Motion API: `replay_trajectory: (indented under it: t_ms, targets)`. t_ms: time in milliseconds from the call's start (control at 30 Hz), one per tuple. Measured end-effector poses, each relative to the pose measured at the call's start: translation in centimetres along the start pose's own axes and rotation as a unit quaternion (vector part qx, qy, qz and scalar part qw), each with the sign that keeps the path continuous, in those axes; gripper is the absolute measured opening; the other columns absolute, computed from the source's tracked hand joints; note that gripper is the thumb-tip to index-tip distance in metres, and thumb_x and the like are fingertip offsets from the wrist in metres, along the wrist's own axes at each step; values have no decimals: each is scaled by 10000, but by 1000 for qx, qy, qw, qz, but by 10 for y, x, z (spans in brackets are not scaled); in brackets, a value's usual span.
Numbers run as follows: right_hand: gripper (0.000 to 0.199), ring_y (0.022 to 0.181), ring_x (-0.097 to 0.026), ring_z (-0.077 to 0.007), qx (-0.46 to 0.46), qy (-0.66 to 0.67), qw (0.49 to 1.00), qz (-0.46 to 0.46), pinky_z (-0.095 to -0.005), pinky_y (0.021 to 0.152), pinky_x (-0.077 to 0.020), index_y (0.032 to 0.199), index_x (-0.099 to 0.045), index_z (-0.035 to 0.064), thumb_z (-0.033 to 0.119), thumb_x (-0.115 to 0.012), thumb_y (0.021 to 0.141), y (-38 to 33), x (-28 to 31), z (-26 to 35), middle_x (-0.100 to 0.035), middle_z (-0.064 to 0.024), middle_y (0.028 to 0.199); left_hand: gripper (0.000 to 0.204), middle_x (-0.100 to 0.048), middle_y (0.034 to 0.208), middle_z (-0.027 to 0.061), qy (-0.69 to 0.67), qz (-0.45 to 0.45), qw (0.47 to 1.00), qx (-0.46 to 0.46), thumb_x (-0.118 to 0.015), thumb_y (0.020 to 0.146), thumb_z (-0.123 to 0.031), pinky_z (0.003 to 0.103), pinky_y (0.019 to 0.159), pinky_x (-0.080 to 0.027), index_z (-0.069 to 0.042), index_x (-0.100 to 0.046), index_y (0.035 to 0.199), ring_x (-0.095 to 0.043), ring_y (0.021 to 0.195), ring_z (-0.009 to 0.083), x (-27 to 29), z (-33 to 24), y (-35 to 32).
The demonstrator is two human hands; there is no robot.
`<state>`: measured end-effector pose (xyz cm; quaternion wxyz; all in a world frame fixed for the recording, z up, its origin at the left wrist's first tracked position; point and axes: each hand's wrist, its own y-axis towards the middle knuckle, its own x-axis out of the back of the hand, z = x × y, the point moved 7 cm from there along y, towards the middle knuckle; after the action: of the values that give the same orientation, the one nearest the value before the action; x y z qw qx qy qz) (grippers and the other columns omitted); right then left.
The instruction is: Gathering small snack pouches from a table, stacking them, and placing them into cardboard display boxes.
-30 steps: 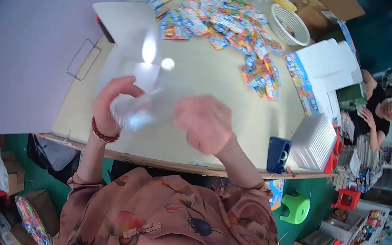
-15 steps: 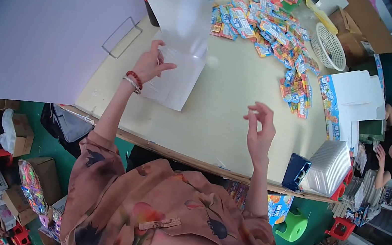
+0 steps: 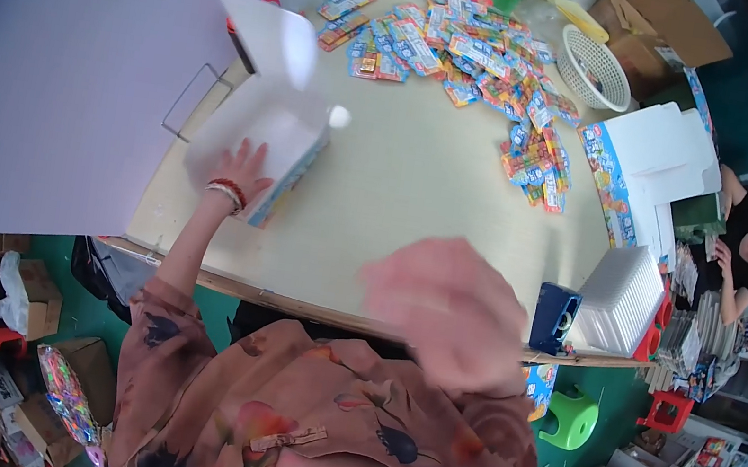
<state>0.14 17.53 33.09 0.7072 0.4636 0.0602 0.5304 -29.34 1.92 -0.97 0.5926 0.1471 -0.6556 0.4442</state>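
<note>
My left hand (image 3: pixel 241 179), with a red bracelet at the wrist, lies with fingers spread on the white inside of a cardboard display box (image 3: pixel 280 120). The box's tall white flap stands up at its far end, and one side shows a colourful printed edge. My right hand (image 3: pixel 445 306) is raised close over the table's front edge, apart from the box. Motion smears its fingers, so I cannot make out their pose. Many small blue and orange sachets (image 3: pixel 485 53) lie heaped across the far part of the table.
A wire frame (image 3: pixel 193 103) lies left of the box. Towards the right stand a white basket (image 3: pixel 595 69), another white printed box (image 3: pixel 656 168), a stack of clear plastic trays (image 3: pixel 621 297) and a blue tape dispenser (image 3: pixel 555 318). A person (image 3: pixel 739 256) sits beyond the right edge.
My left hand has come nearer and pressed into the box, whose printed side now shows. My right hand has moved left and closer to me. The whole view has shifted slightly.
</note>
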Motion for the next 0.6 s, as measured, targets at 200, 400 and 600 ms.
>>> replay_trajectory:
  t_ms: [200, 400, 600]
  targets:
    - [157, 661, -610, -159, 39, 24, 999, -28, -308, 623, -511, 846, -685, 71, 158, -657, 719, 53, 21, 77, -659, -27, 850, 791, -269, 1481, 191, 16, 28, 988, 150, -445, 885, -586, 497, 1001, -397, -184, -138, 1493, -418, 1229, 478, -15, 35, -22]
    - [119, 640, -603, -171, -52, -51, 996, 47, -310, 610, -512, 833, -696, 121, 183, -685, 732, 50, 34, 55, -660, -20, 825, 591, -519, 1294, 155, -13, -213, 959, 186, -498, 902, -515, 468, 879, -469, -92, -490, 1314, -553, 1112, 339, 71, 35, -61]
    - [91, 734, -629, -234, -127, -186, 971, -81, -310, 665, -498, 804, -701, 41, 61, -615, 782, 42, 78, -75, -664, -74, 826, 326, -600, 1119, 122, -523, -309, 775, -176, -608, 895, -246, 398, 866, -465, -55, -581, 1159, -582, 1044, 285, 195, -135, -48]
